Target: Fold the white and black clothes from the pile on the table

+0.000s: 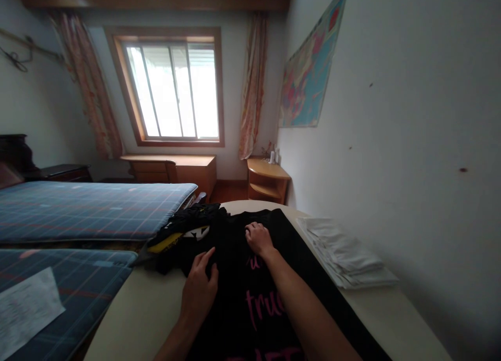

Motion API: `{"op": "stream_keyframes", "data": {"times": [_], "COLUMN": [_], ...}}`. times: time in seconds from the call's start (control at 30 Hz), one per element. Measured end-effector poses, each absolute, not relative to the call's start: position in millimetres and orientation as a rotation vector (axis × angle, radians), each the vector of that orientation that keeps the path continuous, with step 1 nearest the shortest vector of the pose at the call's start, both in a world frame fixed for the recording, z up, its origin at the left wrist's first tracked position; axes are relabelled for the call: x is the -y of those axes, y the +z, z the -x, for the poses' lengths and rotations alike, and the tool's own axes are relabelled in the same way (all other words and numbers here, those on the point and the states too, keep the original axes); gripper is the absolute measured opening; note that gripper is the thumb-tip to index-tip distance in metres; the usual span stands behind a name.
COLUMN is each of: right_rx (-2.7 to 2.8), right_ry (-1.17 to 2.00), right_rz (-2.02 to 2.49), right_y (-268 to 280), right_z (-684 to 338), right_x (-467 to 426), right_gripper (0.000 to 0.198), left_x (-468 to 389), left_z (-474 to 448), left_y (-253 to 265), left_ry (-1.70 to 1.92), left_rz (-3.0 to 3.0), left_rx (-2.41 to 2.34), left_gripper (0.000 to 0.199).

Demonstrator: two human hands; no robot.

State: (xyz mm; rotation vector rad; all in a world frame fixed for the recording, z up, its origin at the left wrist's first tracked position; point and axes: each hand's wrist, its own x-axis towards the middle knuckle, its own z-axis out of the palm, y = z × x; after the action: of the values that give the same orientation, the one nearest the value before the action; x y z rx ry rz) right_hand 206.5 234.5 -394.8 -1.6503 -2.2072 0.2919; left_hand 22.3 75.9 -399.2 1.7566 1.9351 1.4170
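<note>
A black T-shirt (230, 298) with pink lettering lies spread over the pale round table (136, 309) in front of me. My left hand (201, 280) rests at the shirt's left side, fingers stretched out and apart. Farther up, near the shirt's top edge, my right hand (258, 237) lies on the cloth with its fingers slightly bent; I see no cloth gripped in it. My right forearm covers part of the lettering. Beyond my left hand, a crumpled black garment (172, 254) with yellow and white parts touches the shirt's left edge.
White folded cloth (348, 256) lies on the table's right side, near the wall. To the left stand beds with blue plaid mattresses (97, 207), a paper sheet (29, 309) on the nearer one. Behind are a wooden desk (195, 168) and a corner shelf (270, 168).
</note>
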Motion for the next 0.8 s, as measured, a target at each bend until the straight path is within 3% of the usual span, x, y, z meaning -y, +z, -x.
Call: {"op": "stream_keyframes", "data": {"times": [0.37, 0.5, 0.6, 0.67, 0.8], "right_rx": [2.034, 1.994, 1.977, 2.055, 2.184], "right_ry": [0.409, 0.595, 0.742, 0.698, 0.525], "right_rz": [1.525, 1.406, 1.409, 1.481, 1.564], "right_y": [-358.9, -331.1, -316.9, -313.0, -315.3], "right_z": [-182.2, -156.9, -142.1, -136.6, -137.7], "right_x": [-203.1, -183.4, -167.4, -157.8, -146.6], "right_gripper": [0.046, 0.054, 0.077, 0.089, 0.081], "left_x": [-70.5, -63.6, -56.7, -52.5, -47.1], "left_z": [-26.8, -34.8, -42.5, -47.3, -54.9], "left_y": [-395.9, -392.6, -387.4, -383.7, -379.0], "left_ry": [1.454, 1.423, 1.374, 1.333, 1.334], "left_rz": [-1.839, -1.968, -2.045, -2.076, -2.055], "left_rx": [-1.912, -1.897, -1.843, -1.779, -1.608], "left_gripper": [0.043, 0.031, 0.019, 0.016, 0.016]}}
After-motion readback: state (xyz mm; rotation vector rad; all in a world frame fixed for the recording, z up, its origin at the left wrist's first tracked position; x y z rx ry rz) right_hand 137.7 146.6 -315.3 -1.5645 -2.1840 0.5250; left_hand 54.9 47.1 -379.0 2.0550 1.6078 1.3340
